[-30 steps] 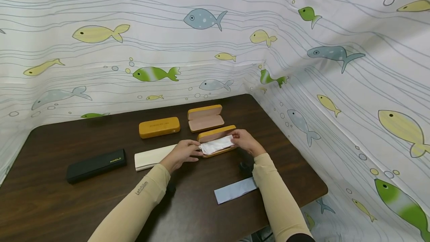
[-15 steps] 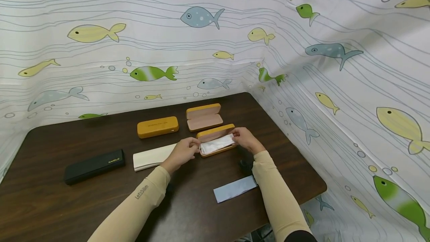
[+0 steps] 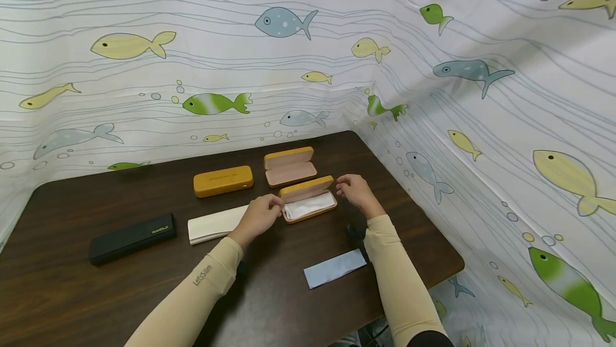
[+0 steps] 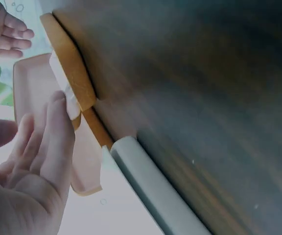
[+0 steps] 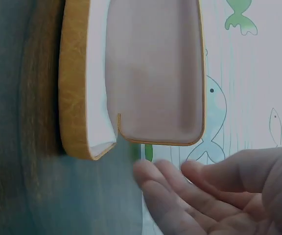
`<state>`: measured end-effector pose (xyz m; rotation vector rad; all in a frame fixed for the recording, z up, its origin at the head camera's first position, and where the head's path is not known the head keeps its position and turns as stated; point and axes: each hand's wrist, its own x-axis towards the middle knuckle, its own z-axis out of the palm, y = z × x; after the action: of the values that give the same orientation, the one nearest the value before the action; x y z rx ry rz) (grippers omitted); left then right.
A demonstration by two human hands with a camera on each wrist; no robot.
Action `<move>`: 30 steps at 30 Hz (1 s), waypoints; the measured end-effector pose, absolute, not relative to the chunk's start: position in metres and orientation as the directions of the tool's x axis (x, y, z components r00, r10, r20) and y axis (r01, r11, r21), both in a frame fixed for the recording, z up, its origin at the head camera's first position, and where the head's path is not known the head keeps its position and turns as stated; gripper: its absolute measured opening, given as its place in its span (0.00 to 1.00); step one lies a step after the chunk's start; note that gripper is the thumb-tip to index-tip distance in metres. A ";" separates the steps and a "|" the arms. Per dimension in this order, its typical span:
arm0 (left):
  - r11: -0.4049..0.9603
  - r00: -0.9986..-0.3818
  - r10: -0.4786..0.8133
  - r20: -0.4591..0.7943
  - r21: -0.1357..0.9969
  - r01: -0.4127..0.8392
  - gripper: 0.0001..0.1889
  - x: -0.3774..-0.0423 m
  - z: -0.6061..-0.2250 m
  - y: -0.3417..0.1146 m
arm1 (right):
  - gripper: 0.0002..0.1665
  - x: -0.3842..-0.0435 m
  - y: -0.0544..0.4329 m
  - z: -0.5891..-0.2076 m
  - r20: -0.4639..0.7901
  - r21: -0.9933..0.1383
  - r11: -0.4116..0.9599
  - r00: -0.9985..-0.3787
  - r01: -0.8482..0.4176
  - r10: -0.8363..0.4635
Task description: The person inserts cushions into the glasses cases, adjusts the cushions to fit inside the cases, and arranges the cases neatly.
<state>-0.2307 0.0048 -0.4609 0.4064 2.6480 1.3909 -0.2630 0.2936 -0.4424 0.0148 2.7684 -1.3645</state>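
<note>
A yellow glasses case [image 3: 305, 190] with a pink lining stands with its lid up in front of me. Folded white cloth [image 3: 309, 206] lies flat in its lower half. At the case's left end is my left hand [image 3: 260, 215]; in the left wrist view its fingers are mostly straight, a fingertip at the case's edge, with nothing held. My right hand [image 3: 357, 192] is just off the right end, apart from the case. The right wrist view shows its fingers loosely bent and holding nothing. Behind stands a second yellow case [image 3: 290, 167], lid up, only lining visible inside.
A closed yellow case [image 3: 223, 181] lies at the back left. Left of my left hand are a cream case [image 3: 214, 224] and a long black case [image 3: 132, 239]. A folded pale blue cloth [image 3: 335, 268] lies nearer me on the dark wooden table [image 3: 284, 304].
The white cloth has settled flat into the case. My right hand has let go of it and moved right, off the case; my left hand has let go and stays close.
</note>
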 end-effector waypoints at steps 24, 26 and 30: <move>0.533 -0.984 0.167 0.061 0.834 0.142 0.16 -0.229 -0.453 0.019 | 0.13 -0.261 0.265 -0.457 0.158 -0.739 0.669 -0.985 -0.074 0.066; 0.538 -0.985 0.154 0.081 0.829 0.152 0.14 -0.228 -0.453 0.021 | 0.11 -0.261 0.266 -0.458 0.160 -0.737 0.673 -0.984 -0.068 0.076; 0.552 -0.984 0.142 0.104 0.817 0.166 0.11 -0.229 -0.454 0.023 | 0.09 -0.259 0.268 -0.461 0.158 -0.755 0.653 -0.983 -0.062 0.090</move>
<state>-0.2289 0.0225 -0.4535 0.2762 2.7902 1.4733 -0.2589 0.2678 -0.4610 0.0264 3.0192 -1.3902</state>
